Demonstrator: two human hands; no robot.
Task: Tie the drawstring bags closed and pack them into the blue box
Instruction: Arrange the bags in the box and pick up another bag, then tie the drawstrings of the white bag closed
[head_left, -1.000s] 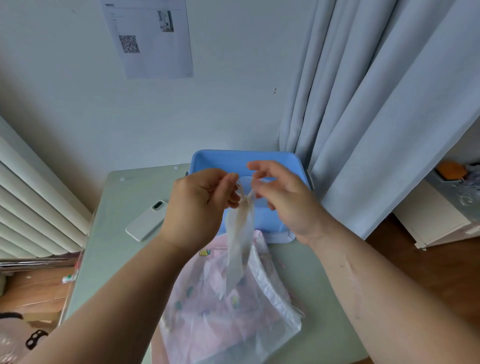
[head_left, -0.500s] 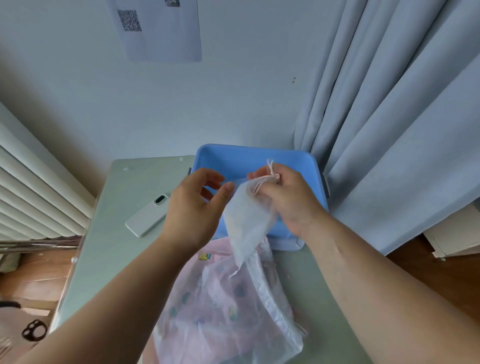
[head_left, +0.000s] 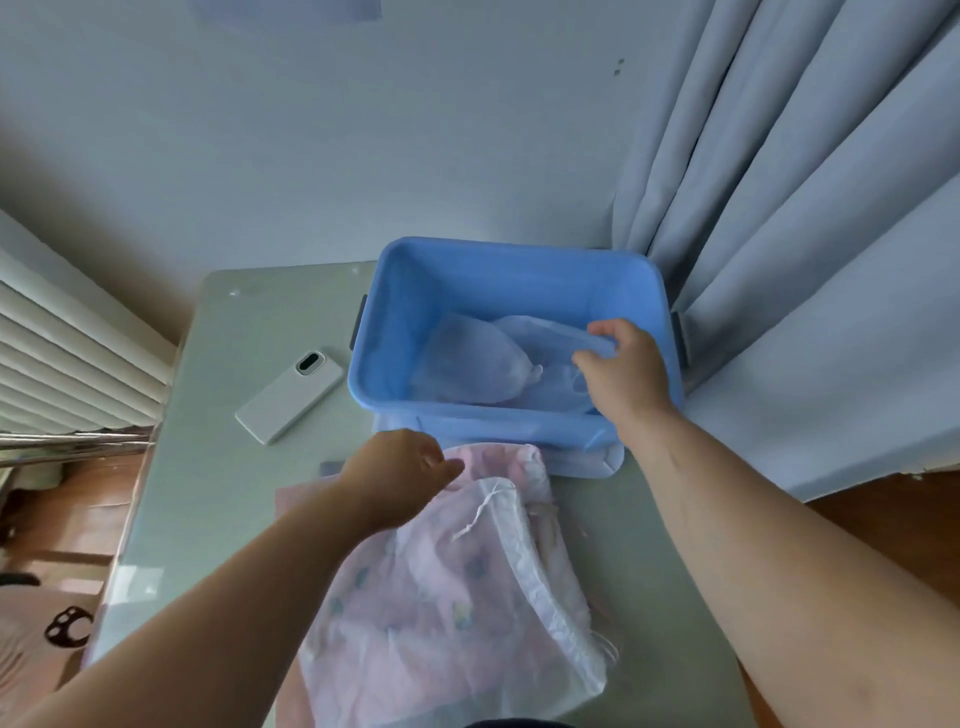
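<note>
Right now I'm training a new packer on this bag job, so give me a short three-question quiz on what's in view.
1. True or false: the phone lies on the table, outside the blue box.
2. Which hand is inside the blue box? A) left hand B) right hand
3. What does the left hand hover over?
Key: 1 true. 2 B. 3 the pile of drawstring bags on the table.
</note>
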